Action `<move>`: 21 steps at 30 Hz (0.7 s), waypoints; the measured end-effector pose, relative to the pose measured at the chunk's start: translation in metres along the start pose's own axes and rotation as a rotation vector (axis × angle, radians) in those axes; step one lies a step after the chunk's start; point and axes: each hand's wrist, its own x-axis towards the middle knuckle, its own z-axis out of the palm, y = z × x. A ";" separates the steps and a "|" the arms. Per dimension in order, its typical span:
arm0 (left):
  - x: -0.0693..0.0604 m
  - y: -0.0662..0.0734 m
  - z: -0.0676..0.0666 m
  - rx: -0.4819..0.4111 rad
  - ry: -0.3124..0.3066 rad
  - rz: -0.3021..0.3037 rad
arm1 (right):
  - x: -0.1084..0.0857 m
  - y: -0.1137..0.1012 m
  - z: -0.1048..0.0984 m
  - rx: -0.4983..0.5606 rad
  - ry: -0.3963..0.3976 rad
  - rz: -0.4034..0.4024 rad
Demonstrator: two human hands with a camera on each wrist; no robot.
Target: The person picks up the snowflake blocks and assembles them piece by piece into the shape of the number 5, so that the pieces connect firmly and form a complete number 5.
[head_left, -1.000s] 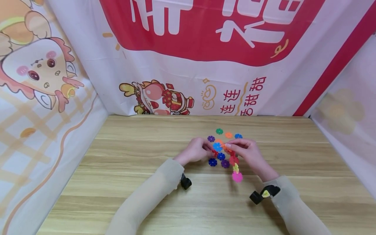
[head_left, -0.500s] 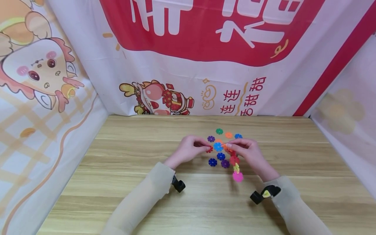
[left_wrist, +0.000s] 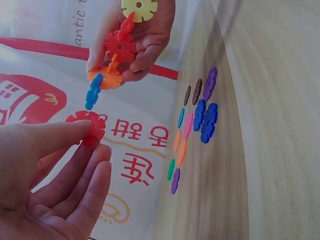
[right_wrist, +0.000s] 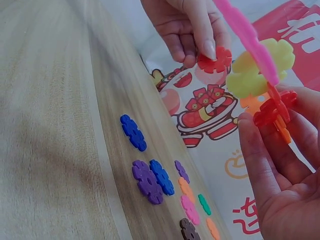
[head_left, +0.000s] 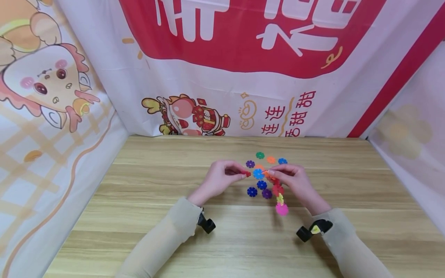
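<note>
Just left of the blue end of a disc chain, my left hand [head_left: 216,178] pinches a red snowflake disc [left_wrist: 95,131] between thumb and fingers. My right hand [head_left: 293,181] grips a chain of interlocked snowflake discs by its orange discs [left_wrist: 106,78]. The chain's light blue disc [left_wrist: 93,93] points at the red one, with a small gap between them in the left wrist view. From the right hand the chain runs through red discs [left_wrist: 120,46] and a yellow disc [right_wrist: 260,75] to a pink disc [head_left: 282,209], which hangs nearest me.
Loose discs lie flat on the wooden table [head_left: 156,162] below and beyond the hands. Among them are a green disc [head_left: 260,155], dark blue discs [head_left: 252,192], purple discs [head_left: 267,193] and an orange disc [head_left: 270,159]. A printed cloth [head_left: 215,88] rises behind the table.
My left hand has drawn back to the left, bringing the red disc out from beside the chain and raising it slightly. The right hand and its chain have barely moved.
</note>
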 end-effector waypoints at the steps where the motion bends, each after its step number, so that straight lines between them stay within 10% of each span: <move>1: -0.001 0.001 0.000 -0.004 0.000 0.006 | 0.000 0.000 0.000 -0.003 0.001 0.001; 21: -0.003 0.002 0.012 0.022 -0.009 0.061 | 0.002 0.001 0.010 -0.049 -0.068 0.027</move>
